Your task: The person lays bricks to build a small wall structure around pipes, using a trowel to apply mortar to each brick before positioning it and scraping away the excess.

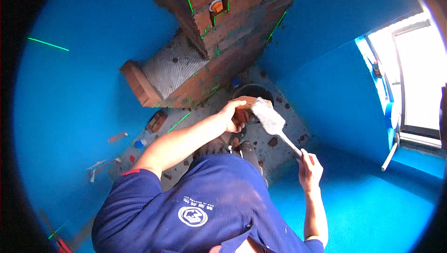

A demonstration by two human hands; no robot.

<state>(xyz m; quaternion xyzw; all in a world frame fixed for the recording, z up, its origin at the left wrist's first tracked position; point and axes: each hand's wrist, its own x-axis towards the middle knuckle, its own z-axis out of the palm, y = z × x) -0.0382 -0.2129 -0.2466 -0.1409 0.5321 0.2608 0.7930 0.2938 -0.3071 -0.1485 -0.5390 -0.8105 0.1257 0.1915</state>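
My left hand (pixel 231 115) grips a reddish-brown brick (pixel 243 101) above a dark bucket (pixel 253 88) on the floor. My right hand (pixel 308 169) is closed on the handle of a trowel, whose grey, mortar-smeared blade (pixel 268 118) is raised at the brick's right end, overlapping it in the picture; whether they touch I cannot tell. The bucket is partly hidden behind brick and blade.
A brick structure (pixel 237 15) rises ahead, with a low ledge topped by combed grey mortar (pixel 170 71). Blue walls (pixel 74 104) surround me; a bright window (pixel 416 80) and a pale pipe (pixel 390 155) are at right. Rubble lies on the grey floor (pixel 288 132).
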